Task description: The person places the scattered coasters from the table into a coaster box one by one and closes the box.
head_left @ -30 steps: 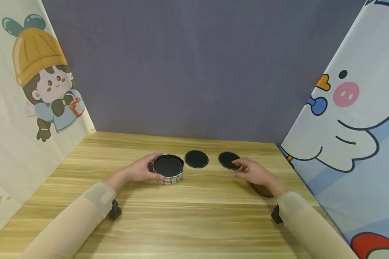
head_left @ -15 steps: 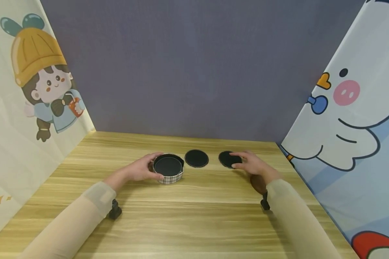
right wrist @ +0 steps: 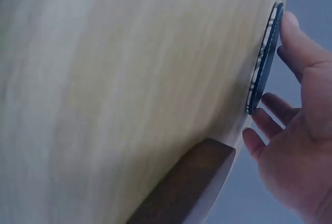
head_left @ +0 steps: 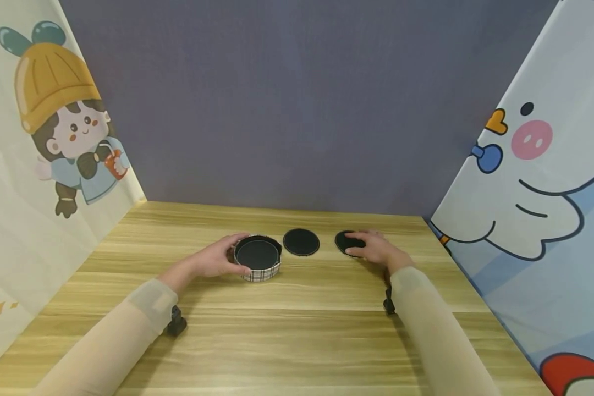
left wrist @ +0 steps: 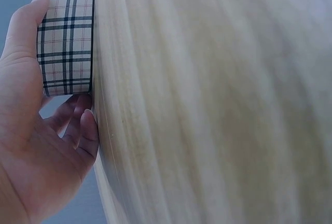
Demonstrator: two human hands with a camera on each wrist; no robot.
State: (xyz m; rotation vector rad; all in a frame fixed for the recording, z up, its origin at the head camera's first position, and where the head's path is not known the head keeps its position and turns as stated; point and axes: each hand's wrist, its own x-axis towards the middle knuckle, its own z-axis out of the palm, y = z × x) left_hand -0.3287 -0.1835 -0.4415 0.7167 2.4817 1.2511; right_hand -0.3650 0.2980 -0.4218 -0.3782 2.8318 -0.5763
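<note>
A round holder [head_left: 260, 274] with plaid sides stands on the table, a black disc [head_left: 257, 254] visible inside it. My left hand [head_left: 218, 257] grips its left side, thumb at the front; in the left wrist view the thumb lies along the plaid wall [left wrist: 67, 37]. To the right a round black coaster [head_left: 301, 242] lies flat. Farther right, my right hand [head_left: 380, 248] reaches over a second coaster [head_left: 344, 245] and partly covers it. In the right wrist view, thumb and fingertips are at that coaster's [right wrist: 265, 60] edges, and it lies flat.
A brown object [right wrist: 189, 180] with a flat top lies on the wooden table [head_left: 277, 341] beneath my right wrist, mostly hidden in the head view. A grey back panel [head_left: 287, 110] and printed side panels [head_left: 564, 209] border the table.
My right hand has moved left and come down over the right coaster, and its forearm now hides most of the brown object. The left hand keeps its hold on the holder.
</note>
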